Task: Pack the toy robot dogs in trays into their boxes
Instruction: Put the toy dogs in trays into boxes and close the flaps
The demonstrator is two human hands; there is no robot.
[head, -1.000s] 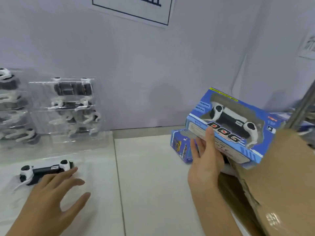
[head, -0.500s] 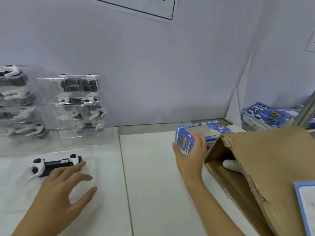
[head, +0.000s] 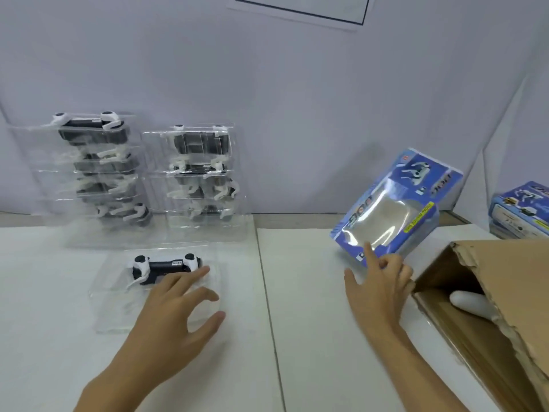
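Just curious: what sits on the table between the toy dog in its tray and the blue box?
Only bare white table with a seam between the tray and blue box, per the head view.

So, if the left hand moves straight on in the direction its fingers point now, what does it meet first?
Probably the black and white toy robot dog in the clear plastic tray. The left hand rests spread on that tray, its fingertips almost at the dog; whether they touch is unclear.

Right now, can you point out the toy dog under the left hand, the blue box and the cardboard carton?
toy dog [head: 162,266], head view, on its black body.
blue box [head: 389,221], head view, on its clear window.
cardboard carton [head: 517,281], head view, on its top flap.
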